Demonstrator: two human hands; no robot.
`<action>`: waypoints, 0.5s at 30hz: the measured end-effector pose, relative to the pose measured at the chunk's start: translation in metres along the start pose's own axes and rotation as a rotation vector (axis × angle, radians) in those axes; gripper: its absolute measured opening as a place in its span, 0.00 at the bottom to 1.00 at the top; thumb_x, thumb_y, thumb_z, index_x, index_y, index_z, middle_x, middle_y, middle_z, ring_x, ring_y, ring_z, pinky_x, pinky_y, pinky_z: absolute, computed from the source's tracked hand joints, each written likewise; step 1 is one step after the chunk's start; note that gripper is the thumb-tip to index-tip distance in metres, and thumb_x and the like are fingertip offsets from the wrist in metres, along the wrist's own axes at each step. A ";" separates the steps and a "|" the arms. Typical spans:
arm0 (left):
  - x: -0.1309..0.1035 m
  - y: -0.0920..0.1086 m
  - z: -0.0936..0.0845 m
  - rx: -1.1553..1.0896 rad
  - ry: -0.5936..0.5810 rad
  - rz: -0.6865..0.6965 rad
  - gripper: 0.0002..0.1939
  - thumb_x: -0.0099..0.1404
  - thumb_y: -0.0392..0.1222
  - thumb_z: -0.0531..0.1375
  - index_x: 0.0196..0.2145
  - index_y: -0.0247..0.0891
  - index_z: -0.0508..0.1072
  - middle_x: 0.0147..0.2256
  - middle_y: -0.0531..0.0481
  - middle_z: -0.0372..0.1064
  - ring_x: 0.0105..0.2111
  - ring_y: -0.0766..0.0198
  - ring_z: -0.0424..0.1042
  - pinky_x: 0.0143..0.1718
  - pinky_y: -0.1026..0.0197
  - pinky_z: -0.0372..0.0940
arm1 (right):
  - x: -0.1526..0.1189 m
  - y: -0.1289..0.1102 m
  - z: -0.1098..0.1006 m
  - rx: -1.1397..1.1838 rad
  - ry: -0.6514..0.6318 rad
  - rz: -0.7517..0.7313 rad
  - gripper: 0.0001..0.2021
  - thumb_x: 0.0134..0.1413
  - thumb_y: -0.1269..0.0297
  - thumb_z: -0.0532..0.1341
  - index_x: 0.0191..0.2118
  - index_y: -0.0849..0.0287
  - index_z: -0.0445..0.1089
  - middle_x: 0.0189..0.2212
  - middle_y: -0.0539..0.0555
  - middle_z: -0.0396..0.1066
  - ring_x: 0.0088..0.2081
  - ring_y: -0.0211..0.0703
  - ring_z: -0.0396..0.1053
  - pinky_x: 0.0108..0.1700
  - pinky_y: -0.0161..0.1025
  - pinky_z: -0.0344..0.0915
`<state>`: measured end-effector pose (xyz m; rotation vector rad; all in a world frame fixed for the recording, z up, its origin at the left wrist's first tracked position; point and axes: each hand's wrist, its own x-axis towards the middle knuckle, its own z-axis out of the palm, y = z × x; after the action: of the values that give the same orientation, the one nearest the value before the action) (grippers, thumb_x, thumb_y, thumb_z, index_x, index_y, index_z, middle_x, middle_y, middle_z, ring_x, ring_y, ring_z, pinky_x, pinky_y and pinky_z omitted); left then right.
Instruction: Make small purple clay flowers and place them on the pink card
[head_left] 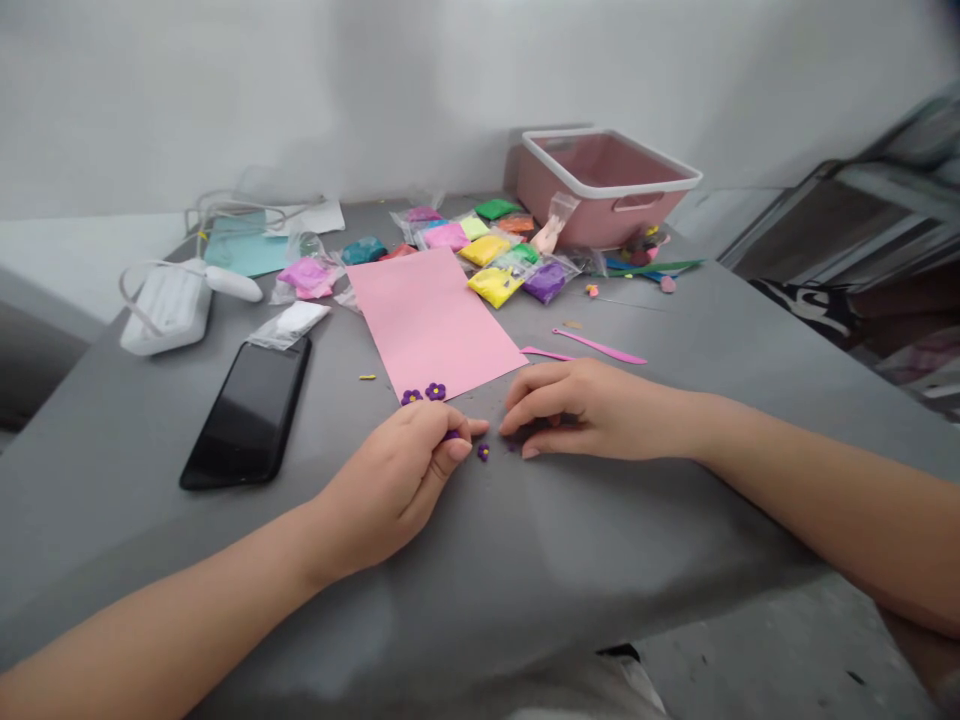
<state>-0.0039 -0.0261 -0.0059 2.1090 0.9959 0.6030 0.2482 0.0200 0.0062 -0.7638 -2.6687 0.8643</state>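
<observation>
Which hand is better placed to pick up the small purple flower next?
Probably the right hand: its fingers are parted just beside the small flower, while the left hand pinches a purple piece.

Purple clay lump (451,436), centre of the frame, mostly hidden by the left fingers (433,423) holding it. Small purple clay piece (484,453), yellow-dotted, on the bench (360,620) just right of them. Two purple clay flowers (436,391), yellow-centred, lie face up above, side by side at the pink sheet's (442,320) lower edge.
</observation>
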 end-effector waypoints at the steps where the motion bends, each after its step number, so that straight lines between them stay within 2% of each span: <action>1: 0.000 0.000 0.000 -0.001 -0.006 0.003 0.10 0.75 0.46 0.46 0.40 0.42 0.63 0.48 0.43 0.73 0.50 0.58 0.72 0.51 0.56 0.62 | 0.000 0.002 -0.001 -0.002 -0.011 -0.003 0.09 0.59 0.65 0.64 0.45 0.58 0.77 0.41 0.55 0.72 0.36 0.36 0.71 0.37 0.33 0.67; 6: 0.000 0.001 0.000 -0.002 -0.015 -0.006 0.11 0.75 0.46 0.45 0.40 0.41 0.63 0.47 0.44 0.73 0.49 0.58 0.72 0.51 0.56 0.62 | 0.000 0.006 0.000 -0.006 0.028 -0.042 0.08 0.60 0.65 0.63 0.43 0.59 0.78 0.38 0.54 0.73 0.37 0.37 0.71 0.40 0.35 0.67; 15: 0.000 0.003 -0.001 0.020 -0.006 0.005 0.10 0.75 0.45 0.46 0.41 0.41 0.64 0.47 0.46 0.74 0.48 0.60 0.73 0.49 0.57 0.64 | 0.001 -0.001 0.005 -0.012 0.062 -0.078 0.07 0.61 0.68 0.62 0.40 0.60 0.78 0.36 0.54 0.73 0.37 0.36 0.71 0.41 0.33 0.66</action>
<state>-0.0033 -0.0268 -0.0027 2.1300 0.9973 0.5917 0.2452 0.0178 0.0026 -0.6735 -2.6322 0.7934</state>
